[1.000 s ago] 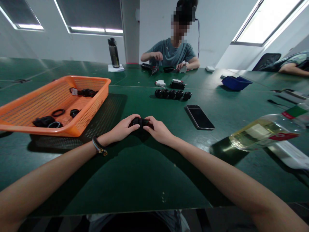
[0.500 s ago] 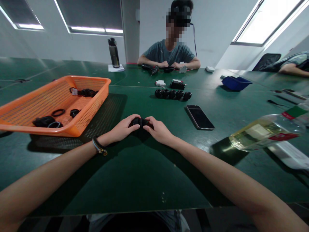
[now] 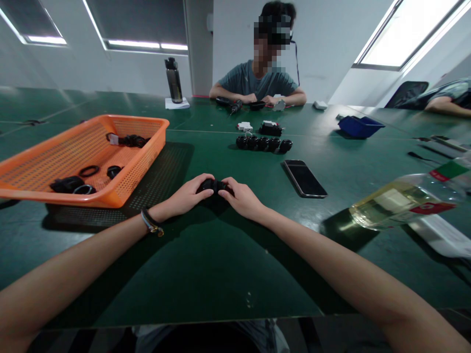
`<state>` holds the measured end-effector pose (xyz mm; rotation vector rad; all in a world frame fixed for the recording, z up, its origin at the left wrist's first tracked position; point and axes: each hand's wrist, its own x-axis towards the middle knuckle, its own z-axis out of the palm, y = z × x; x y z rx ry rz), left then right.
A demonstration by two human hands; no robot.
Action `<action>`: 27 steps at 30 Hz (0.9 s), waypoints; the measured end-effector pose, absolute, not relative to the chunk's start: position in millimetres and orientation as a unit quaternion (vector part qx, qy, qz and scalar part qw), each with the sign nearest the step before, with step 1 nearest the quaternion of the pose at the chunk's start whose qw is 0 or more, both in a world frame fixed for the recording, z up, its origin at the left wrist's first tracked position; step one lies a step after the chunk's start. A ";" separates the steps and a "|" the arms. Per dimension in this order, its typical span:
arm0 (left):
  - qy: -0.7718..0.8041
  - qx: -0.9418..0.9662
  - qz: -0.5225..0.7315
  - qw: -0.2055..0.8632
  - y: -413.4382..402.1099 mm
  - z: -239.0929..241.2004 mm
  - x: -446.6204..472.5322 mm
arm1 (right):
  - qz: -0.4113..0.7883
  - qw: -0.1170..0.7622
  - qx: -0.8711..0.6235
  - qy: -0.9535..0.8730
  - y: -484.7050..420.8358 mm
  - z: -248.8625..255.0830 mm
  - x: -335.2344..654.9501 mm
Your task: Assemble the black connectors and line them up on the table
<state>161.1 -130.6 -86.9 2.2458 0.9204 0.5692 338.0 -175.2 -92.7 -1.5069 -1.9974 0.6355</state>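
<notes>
My left hand (image 3: pixel 189 193) and my right hand (image 3: pixel 241 197) meet at the middle of the green table (image 3: pixel 206 264), both closed around a small black part (image 3: pixel 213 185) that rests on or just above the table top. Fingers cover most of the part. A row of several similar black parts (image 3: pixel 263 143) lies farther back on the table. An orange basket (image 3: pixel 145 157) to the left holds a few black rings and parts (image 3: pixel 75 182).
A dark phone (image 3: pixel 303 178) lies right of my hands. A clear bottle (image 3: pixel 403 198) lies on its side at the right. Another person (image 3: pixel 259 78) sits across the table with tools. A blue tray (image 3: pixel 359 125) and a dark flask (image 3: pixel 174 81) stand at the back.
My hands have stayed in place on the black part. The person opposite lowered both arms to the table and raised their head.
</notes>
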 end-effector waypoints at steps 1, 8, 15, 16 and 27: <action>0.350 0.854 0.217 0.319 -130.5 -87.0 161.2 | 0.234 0.275 -0.563 -0.743 -175.2 -92.6 337.8; 0.348 0.854 0.221 0.317 -130.7 -87.2 161.1 | 0.218 0.263 -0.571 -0.746 -174.7 -91.9 336.8; 0.347 0.853 0.220 0.322 -131.0 -86.9 161.2 | 0.221 0.272 -0.563 -0.748 -175.1 -92.0 337.3; 0.347 0.854 0.219 0.322 -131.1 -86.9 161.2 | 0.219 0.272 -0.564 -0.749 -175.2 -92.0 337.4; 0.349 0.853 0.218 0.321 -130.3 -86.9 160.6 | 0.222 0.281 -0.555 -0.751 -174.0 -94.7 338.3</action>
